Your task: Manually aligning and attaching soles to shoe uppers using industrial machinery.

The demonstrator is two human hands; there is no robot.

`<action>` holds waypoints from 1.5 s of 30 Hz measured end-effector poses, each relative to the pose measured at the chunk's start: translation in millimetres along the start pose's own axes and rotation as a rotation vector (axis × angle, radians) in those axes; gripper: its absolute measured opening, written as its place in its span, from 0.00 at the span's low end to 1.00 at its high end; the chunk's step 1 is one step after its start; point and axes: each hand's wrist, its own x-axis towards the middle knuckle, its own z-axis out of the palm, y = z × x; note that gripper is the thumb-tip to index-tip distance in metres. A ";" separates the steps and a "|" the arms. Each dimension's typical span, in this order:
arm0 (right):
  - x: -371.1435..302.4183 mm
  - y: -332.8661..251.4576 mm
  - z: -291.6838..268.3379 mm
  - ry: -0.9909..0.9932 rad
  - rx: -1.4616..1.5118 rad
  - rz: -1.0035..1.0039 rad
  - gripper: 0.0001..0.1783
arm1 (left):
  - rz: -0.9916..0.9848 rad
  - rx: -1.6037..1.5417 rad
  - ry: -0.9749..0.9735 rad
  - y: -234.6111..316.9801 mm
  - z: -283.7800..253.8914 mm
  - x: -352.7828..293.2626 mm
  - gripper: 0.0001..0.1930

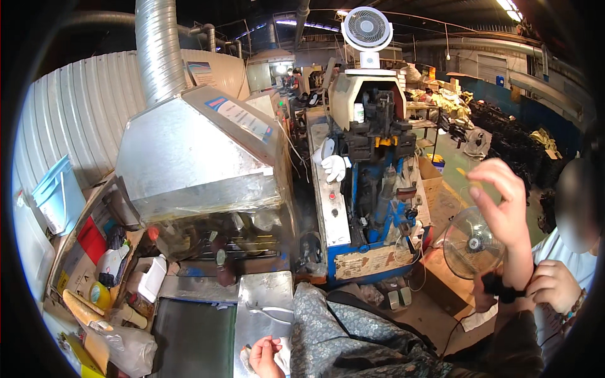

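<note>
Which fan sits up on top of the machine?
The white-framed fan, above the beige hood; the clear-bladed fan stands much lower, just below the raised right hand in the picture.

printed label (241,118) on metal hood (195,170), second label (200,71) on pale panel (228,77) behind; wording too small to read

over there a hood (195,151) fills the left of the frame, its duct (157,50) rising upper left, a bucket (60,195) farther left. right of it, past centre, stands a machine (343,268), a fan (367,30) on top, a glove (336,167) at its left side. lower centre, a hand tool (271,310) lies on a plate (261,285) above the left hand (265,356); at right, the right hand (504,198) is before a floor fan (463,246).
</note>
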 end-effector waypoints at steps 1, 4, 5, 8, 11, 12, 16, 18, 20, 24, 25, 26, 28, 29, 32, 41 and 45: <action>7.1 -5.8 -0.6 0.025 0.003 0.002 0.10 | 0.031 0.160 -0.029 18.8 10.7 -5.4 0.10; 29.8 -24.2 5.9 0.143 0.061 -0.159 0.10 | 0.067 0.272 -0.051 12.6 6.4 -2.0 0.13; 36.0 -38.3 11.0 0.134 0.060 -0.156 0.10 | 0.078 0.233 -0.034 6.7 4.8 2.2 0.13; 42.0 -63.3 7.7 0.104 0.195 -0.279 0.11 | 0.098 0.214 -0.037 4.2 1.5 2.5 0.13; 46.7 -65.2 24.6 -0.088 0.547 -0.358 0.14 | 0.134 0.203 -0.039 -5.7 -3.5 5.6 0.13; 48.3 -70.5 32.6 -0.096 0.557 -0.359 0.14 | 0.117 0.207 -0.007 -4.2 -0.2 4.2 0.12; 52.4 -101.1 49.1 -0.109 1.205 0.117 0.11 | 0.132 0.039 -0.015 -54.7 -35.7 40.5 0.11; 50.0 -107.4 50.7 -0.229 1.427 0.073 0.05 | 0.255 0.020 -0.061 -53.9 -21.0 48.1 0.11; -5.6 -63.9 18.2 -0.218 1.427 0.088 0.05 | 0.171 0.020 -0.065 -56.5 -25.3 53.9 0.10; -203.5 91.2 -123.7 -0.225 1.427 0.068 0.06 | 0.016 -0.023 -0.046 -59.3 -40.9 54.1 0.09; -256.5 127.9 -161.5 -0.201 1.409 0.063 0.06 | -0.017 -0.025 -0.071 -58.9 -37.5 57.3 0.09; -310.5 157.4 -197.5 -0.179 1.400 0.063 0.06 | -0.052 -0.022 -0.086 -58.8 -35.8 58.9 0.09; -418.8 212.4 -265.4 -0.137 1.392 0.063 0.07 | -0.119 -0.011 -0.103 -57.9 -29.7 59.0 0.09; -469.0 240.0 -295.8 -0.121 1.391 0.060 0.07 | -0.041 0.070 -0.063 -61.3 -21.6 55.6 0.10; -546.3 305.0 -356.4 -0.170 1.421 0.049 0.07 | -0.056 -0.037 -0.021 -23.2 9.4 22.8 0.09; -651.5 358.1 -409.7 -0.117 1.382 0.002 0.10 | 0.010 -0.031 0.030 -31.0 15.2 27.8 0.08; -634.8 353.6 -426.1 -0.116 1.372 -0.027 0.11 | -0.036 -0.030 0.048 -31.8 7.1 26.1 0.08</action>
